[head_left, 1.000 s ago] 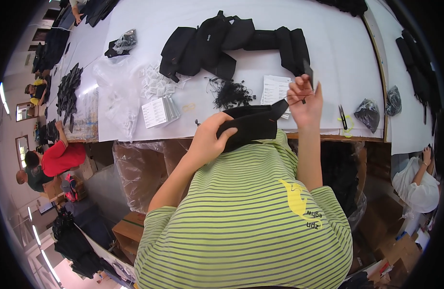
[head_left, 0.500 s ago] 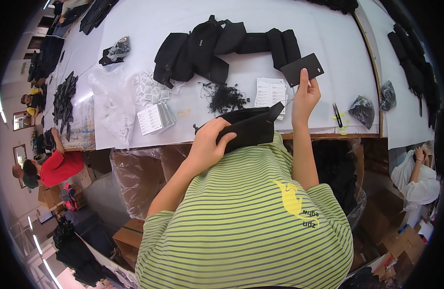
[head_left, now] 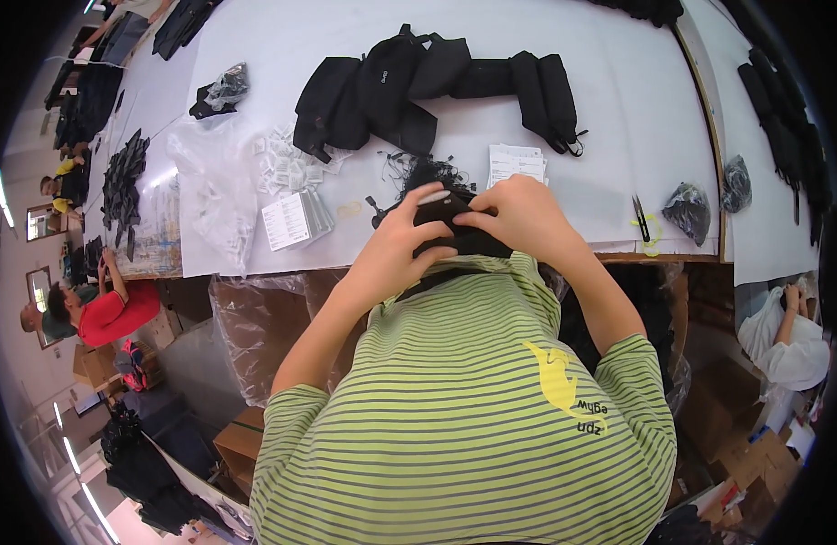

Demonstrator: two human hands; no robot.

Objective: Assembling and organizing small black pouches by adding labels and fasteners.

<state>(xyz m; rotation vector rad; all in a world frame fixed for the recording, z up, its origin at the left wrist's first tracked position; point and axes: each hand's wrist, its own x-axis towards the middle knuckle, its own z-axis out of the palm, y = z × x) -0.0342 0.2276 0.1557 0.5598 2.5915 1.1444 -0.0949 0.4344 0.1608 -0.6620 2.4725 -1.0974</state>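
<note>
A black fabric pouch [head_left: 480, 242] is held up against my body at the table's near edge. My left hand [head_left: 393, 243] is closed around its left side, fingers over the top and thumb in front. My right hand [head_left: 528, 218] pinches at the pouch's upper edge, where a black card tag [head_left: 441, 209] lies between the two hands. Most of the tag is covered by fingers, so I cannot tell whether it is inside the pouch. Just beyond my hands is a tangled heap of black tag cords [head_left: 428, 171].
Black fabric bags [head_left: 382, 91] lie across the table beyond. Printed white cards [head_left: 517, 162] are stacked near my right hand; another stack [head_left: 296, 220] and small white labels [head_left: 291, 163] sit left. Black snips [head_left: 642, 218] lie at right beside a wrapped black bundle [head_left: 687, 213].
My right hand has come left and down, bringing the black tag from out at the right to the pouch. My left hand's fingers have shifted upward on the pouch.
</note>
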